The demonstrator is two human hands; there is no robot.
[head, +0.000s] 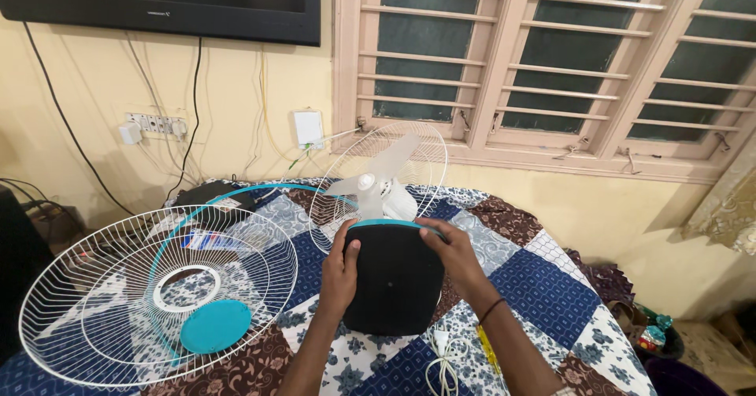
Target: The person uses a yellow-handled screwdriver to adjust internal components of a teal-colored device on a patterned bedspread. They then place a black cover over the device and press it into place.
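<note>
Nearest: white cable and yellow-handled screwdriver on the patchwork quilt. Next, left hand and right hand each grasping a side of the black fan base, upright mid-bed. Left: detached front grille, teal hub. Behind: white blades within the rear grille. Farthest: shuttered window.

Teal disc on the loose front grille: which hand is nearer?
Left. The left hand grips the left side of the black fan base, on the side toward the teal disc on the white grille. The right hand holds the base's far side.
</note>
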